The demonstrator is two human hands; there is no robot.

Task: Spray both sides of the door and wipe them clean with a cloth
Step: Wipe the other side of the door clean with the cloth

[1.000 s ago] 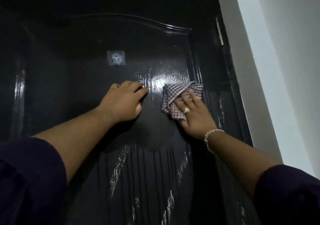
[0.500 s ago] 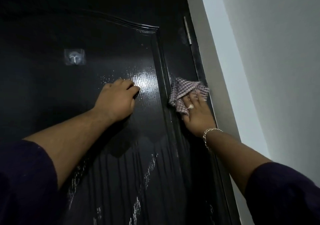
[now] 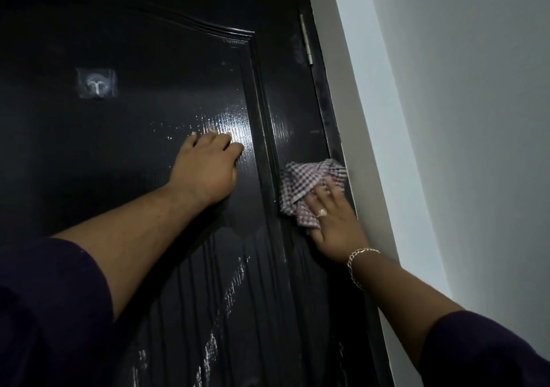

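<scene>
A glossy black panelled door [image 3: 148, 178] fills most of the head view, with wet streaks shining on its panel. My right hand [image 3: 333, 220] presses a red-and-white checked cloth [image 3: 306, 184] flat against the door's right stile, close to the hinge edge. The fingers lie fairly straight over the cloth. My left hand [image 3: 208, 172] rests against the raised central panel with its fingers spread on the wet gloss. No spray bottle is in view.
A clear adhesive hook [image 3: 95, 84] is stuck on the upper panel at left. A metal hinge [image 3: 306, 40] sits on the door's right edge. The pale grey frame and wall [image 3: 446, 148] run down the right side.
My right hand has slid the cloth rightward from the central panel onto the right stile by the frame. The view has swung right. My left hand has stayed on the panel.
</scene>
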